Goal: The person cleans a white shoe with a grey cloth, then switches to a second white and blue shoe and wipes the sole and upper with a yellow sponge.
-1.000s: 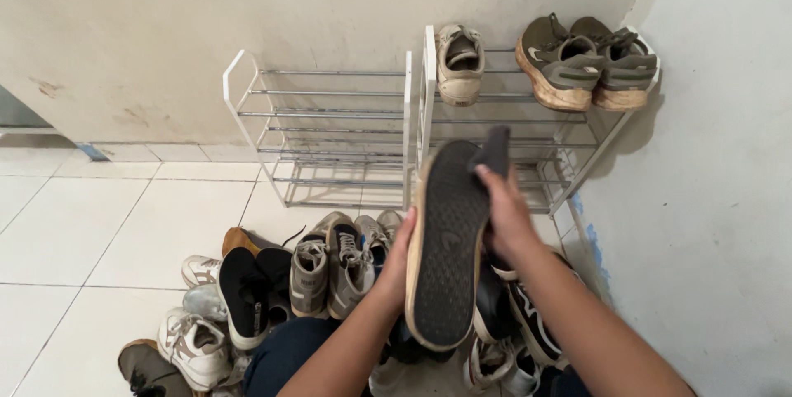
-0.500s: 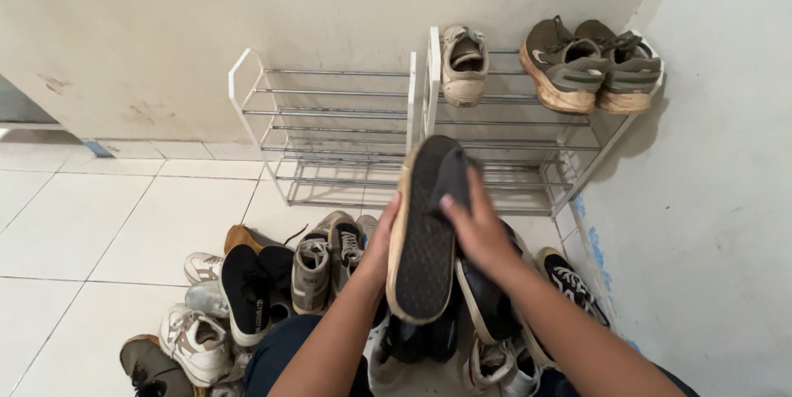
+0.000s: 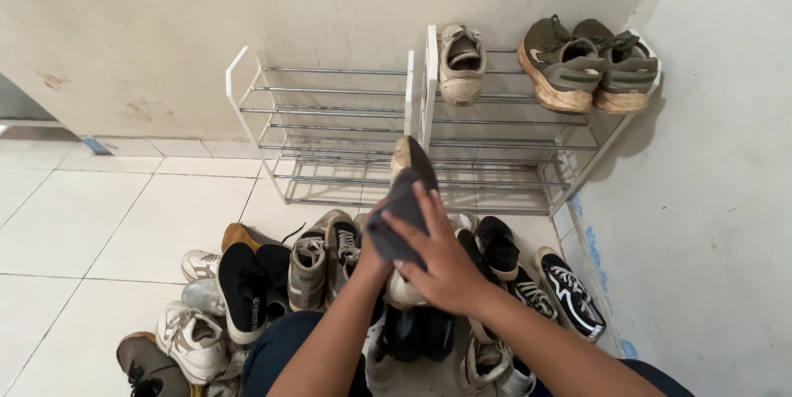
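The left hand (image 3: 373, 255) grips a shoe (image 3: 410, 167) sole-up while the right hand (image 3: 445, 269) presses a grey cloth (image 3: 398, 224) flat against it, rack (image 3: 346, 129) just beyond

We see a dark grey cloth (image 3: 398, 224), a tan-edged black-soled shoe (image 3: 415, 159), olive-green sneakers (image 3: 587, 64) and a white metal shoe rack (image 3: 421, 100).
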